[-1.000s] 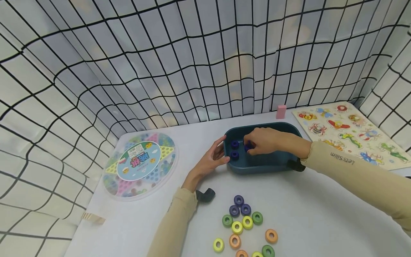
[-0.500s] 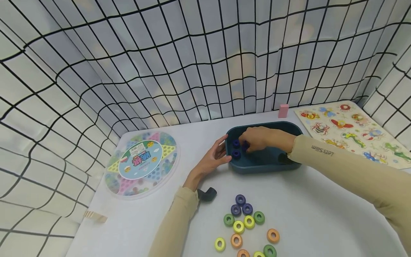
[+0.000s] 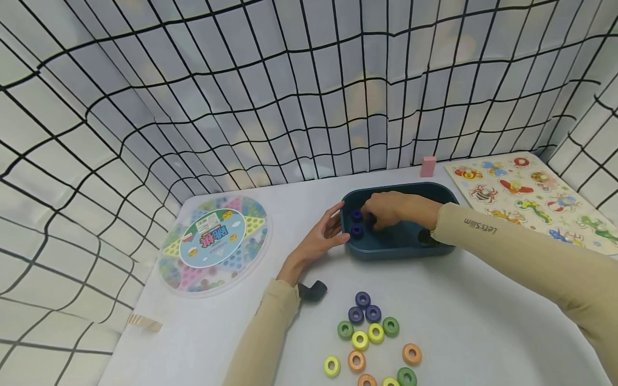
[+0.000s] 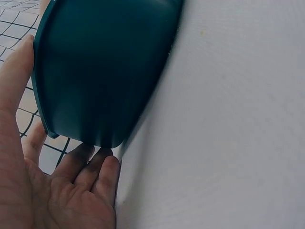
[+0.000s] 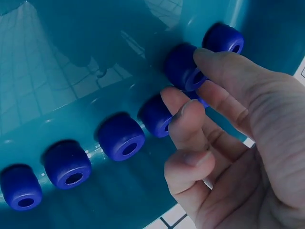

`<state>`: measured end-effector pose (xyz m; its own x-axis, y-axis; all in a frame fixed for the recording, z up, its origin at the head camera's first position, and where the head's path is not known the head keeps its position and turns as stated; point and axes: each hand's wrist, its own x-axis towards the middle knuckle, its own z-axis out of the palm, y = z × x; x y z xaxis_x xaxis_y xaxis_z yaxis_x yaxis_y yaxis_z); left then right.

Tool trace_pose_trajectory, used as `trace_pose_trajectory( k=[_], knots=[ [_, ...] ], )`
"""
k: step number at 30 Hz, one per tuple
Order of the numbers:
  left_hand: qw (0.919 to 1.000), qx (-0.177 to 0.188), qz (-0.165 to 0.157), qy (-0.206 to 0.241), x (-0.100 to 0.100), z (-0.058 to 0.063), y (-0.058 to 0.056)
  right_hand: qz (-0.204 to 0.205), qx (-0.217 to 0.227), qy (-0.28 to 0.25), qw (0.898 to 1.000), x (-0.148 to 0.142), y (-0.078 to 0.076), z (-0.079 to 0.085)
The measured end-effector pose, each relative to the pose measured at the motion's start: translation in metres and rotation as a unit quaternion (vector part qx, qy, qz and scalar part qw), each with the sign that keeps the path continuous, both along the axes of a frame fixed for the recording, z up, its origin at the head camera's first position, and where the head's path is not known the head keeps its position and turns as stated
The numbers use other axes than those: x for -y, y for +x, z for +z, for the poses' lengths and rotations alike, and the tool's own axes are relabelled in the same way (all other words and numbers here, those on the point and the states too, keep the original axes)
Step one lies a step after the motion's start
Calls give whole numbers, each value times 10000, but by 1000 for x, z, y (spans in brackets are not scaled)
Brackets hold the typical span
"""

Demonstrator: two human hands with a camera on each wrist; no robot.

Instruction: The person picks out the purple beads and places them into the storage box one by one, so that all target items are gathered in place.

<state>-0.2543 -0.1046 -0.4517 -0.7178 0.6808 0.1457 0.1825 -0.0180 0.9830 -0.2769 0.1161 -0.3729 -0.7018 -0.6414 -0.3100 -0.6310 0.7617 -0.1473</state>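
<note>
My left hand [image 3: 318, 236] rests against the left end of a dark teal plastic tub [image 3: 401, 253]. Its fairly straight fingers [image 4: 78, 164] touch the end wall and its thumb lies along the rim. Reaching down into the tub, my right hand [image 3: 393, 209] pinches a dark blue ring-shaped bead [image 5: 182, 67] between thumb and index finger. The remaining fingers of that hand are bent. Several more blue beads [image 5: 121, 137] lie along the tub floor in the right wrist view. Two blue beads [image 3: 357, 231] show near the tub's left end; the pinched one is mostly hidden there.
Several purple, green, yellow and orange rings [image 3: 359, 340] lie on the white table in front of the tub. A round board game [image 3: 214, 244] is at left, an insect picture board [image 3: 526, 198] at right. A pink block [image 3: 427, 166] stands behind; black netting surrounds the table.
My right hand, with the blue bead, has moved left inside the tub toward the two beads at its left end. The left hand stays on the tub's end. The view has shifted slightly.
</note>
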Motion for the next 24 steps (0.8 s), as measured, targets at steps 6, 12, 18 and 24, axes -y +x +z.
trace_pose_trajectory(
  k=[6, 12, 18, 24],
  knots=[
    [10000, -13, -38, -48, -1, 12, 8, 3, -84, -175, 9998, -4, 3, 3],
    [10000, -18, -43, -44, 0, 13, 8, 3, -153, -454, 9989, -7, 12, 7],
    [10000, 0, -52, -65, -1, 11, 8, 183, -331, -784, 9962, -5, 33, 13],
    [10000, -53, -44, 43, -1, 11, 8, 375, -740, -1047, 9910, -2, 59, 21]
  ],
)
